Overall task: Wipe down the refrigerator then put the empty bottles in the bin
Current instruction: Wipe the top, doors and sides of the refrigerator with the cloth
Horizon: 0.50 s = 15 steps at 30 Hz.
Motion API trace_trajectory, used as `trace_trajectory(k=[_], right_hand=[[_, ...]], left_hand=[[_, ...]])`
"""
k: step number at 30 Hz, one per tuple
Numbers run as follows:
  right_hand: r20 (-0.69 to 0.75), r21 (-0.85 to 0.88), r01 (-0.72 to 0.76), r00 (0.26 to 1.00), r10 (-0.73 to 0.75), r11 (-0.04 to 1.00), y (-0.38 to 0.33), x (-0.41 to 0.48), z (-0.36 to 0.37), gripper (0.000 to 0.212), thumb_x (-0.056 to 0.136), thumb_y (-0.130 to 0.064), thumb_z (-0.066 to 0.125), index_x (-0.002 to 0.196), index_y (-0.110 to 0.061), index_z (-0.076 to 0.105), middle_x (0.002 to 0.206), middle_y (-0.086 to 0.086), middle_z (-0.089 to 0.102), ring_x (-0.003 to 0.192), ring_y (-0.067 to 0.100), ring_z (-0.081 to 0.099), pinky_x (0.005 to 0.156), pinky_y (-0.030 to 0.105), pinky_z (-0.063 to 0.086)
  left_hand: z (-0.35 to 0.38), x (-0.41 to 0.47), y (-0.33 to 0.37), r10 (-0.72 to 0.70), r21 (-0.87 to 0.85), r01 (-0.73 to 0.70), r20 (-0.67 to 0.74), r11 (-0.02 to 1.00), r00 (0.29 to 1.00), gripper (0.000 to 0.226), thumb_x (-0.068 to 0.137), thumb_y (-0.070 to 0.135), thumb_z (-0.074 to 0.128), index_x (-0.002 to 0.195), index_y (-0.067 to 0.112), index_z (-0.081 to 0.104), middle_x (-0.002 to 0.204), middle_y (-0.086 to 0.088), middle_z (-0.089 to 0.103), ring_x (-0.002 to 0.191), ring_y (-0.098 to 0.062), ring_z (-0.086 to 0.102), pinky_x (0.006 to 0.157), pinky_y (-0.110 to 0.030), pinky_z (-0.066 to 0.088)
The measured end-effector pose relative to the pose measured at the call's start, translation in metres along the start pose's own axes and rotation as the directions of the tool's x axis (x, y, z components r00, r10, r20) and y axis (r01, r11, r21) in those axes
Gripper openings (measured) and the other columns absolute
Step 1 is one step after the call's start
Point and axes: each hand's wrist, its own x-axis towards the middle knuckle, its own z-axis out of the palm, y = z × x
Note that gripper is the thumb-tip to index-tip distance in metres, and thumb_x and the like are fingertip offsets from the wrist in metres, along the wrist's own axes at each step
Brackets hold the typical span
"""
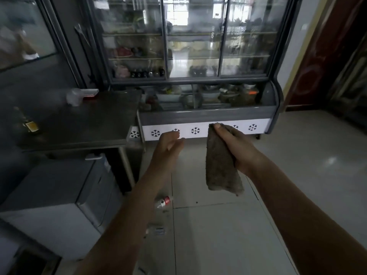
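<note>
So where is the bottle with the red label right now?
In the head view the bottle lies on the floor tiles, left of centre, right beside the left forearm and lower than the cloth in the right hand.

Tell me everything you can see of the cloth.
The cloth is grey-brown with a rough, towel-like nap, folded into a long strip. The right hand grips its upper part, thumb over the top edge. The rest hangs free, a little wider at the bottom, with a loose thread at one corner. It is held in the air before the fridge. The left hand is open beside it, apart.
</note>
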Motion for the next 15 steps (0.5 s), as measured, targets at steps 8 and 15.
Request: trace_trajectory(k=[8,15], right_hand=[[0.193,0.124,-0.170,0.971,0.144,0.978,-0.016,0.137,-0.032,0.014,0.089,-0.018,0.049,0.091,-0.010,0.061,0.076,0.009,0.063,0.068,0.021,0.059,0.061,0.027,0.049],[0.470,-0.010,-0.127,0.875,0.117,0.992,-0.011,0.269,-0.042,0.012,0.087,-0.008,0.053,0.086,-0.013,0.065,0.078,0.007,0.068,0.070,0.018,0.064,0.061,0.025,0.051]], left_hand=[[0.045,0.107,-0.011,0.016,0.058,-0.009,-0.117,0.998,0.993,0.022,0.088,0.028,0.058,0.110,0.023,0.053,0.116,0.006,0.055,0.110,-0.011,0.051,0.090,-0.026,0.045],[0.082,0.181,-0.035,0.050,0.038,-0.037,-0.442,0.999,0.895,0.018,0.092,0.010,0.052,0.108,0.013,0.047,0.098,0.007,0.055,0.086,0.003,0.055,0.078,-0.020,0.044]])
